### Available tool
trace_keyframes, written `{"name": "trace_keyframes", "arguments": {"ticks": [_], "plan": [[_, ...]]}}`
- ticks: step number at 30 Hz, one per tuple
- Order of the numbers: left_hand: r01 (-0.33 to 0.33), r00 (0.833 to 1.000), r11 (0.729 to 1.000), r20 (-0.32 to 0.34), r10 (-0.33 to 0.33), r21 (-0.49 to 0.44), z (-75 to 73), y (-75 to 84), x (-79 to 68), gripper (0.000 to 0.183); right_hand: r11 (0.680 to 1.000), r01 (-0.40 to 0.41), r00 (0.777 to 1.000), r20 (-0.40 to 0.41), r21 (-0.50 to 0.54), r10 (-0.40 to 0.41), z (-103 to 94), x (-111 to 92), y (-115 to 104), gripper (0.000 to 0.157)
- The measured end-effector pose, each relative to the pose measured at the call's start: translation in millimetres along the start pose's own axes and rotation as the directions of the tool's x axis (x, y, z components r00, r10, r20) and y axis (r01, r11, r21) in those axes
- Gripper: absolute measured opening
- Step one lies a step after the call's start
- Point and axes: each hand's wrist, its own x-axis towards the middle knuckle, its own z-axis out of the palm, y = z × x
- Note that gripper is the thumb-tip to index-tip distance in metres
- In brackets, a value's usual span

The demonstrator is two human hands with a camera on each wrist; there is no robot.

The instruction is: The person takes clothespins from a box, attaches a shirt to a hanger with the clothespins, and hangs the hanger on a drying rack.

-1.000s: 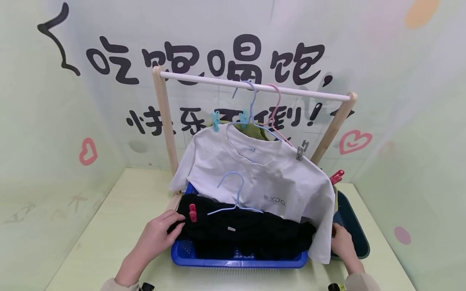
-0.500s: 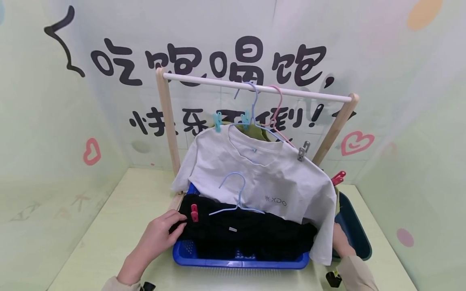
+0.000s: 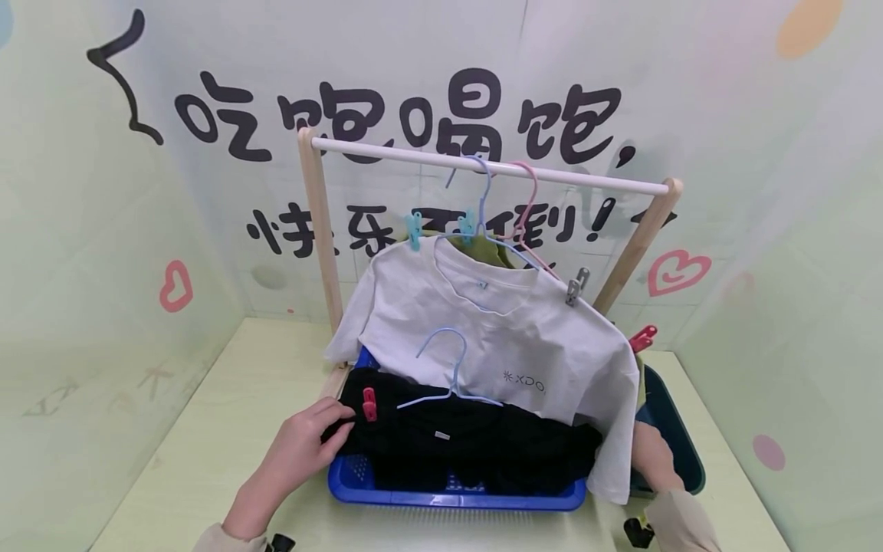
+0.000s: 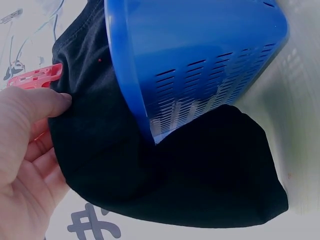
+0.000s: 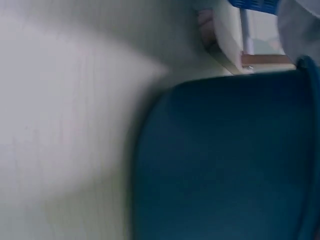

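My left hand (image 3: 303, 437) pinches the shoulder end of a black T-shirt (image 3: 483, 429) between thumb and fingers. A red clothespin (image 3: 369, 405) is clipped just beside the fingertips. The shirt lies across a blue basket (image 3: 455, 500), and a blue hanger (image 3: 455, 376) pokes out of its neckline. In the left wrist view, the black sleeve (image 4: 215, 180) hangs outside the basket wall. My right hand (image 3: 651, 456) reaches down into a dark green bin (image 3: 679, 429), its fingers hidden from the head camera; I cannot tell whether they hold anything. The right wrist view shows mostly the bin's outer wall (image 5: 225, 160).
Behind stands a wooden rack with a white rail (image 3: 414, 156). A white T-shirt (image 3: 469, 322) hangs there, with a grey clothespin (image 3: 576, 287) and teal clothespins (image 3: 414, 231). A pink hanger (image 3: 531, 199) and an olive garment (image 3: 490, 250) are behind it; another red clothespin (image 3: 643, 338) sits at right.
My right hand has gone from beside the white sleeve deeper into the green bin, its fingers dropping out of sight. The left hand keeps its grip on the black T-shirt.
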Motion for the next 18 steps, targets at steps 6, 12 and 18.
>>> {"name": "trace_keyframes", "arguments": {"ticks": [6, 12, 18], "plan": [[-0.004, 1.0, 1.0, -0.003, 0.004, -0.007, 0.6, -1.0, -0.2, 0.022, 1.0, -0.018, 0.995, -0.096, 0.005, 0.019, -7.6, -14.3, 6.9, 0.016], [-0.007, 1.0, 1.0, -0.004, 0.007, -0.007, 1.6, -2.4, -0.6, 0.022, 1.0, -0.009, 0.988, -0.156, 0.018, 0.012, -25.1, -34.8, 2.3, 0.021], [-0.008, 1.0, 1.0, -0.007, 0.008, -0.011, 2.5, -3.2, -0.4, 0.023, 0.996, 0.066, 0.975, -0.216, 0.054, -0.053, -41.7, -60.2, -11.9, 0.015]]}}
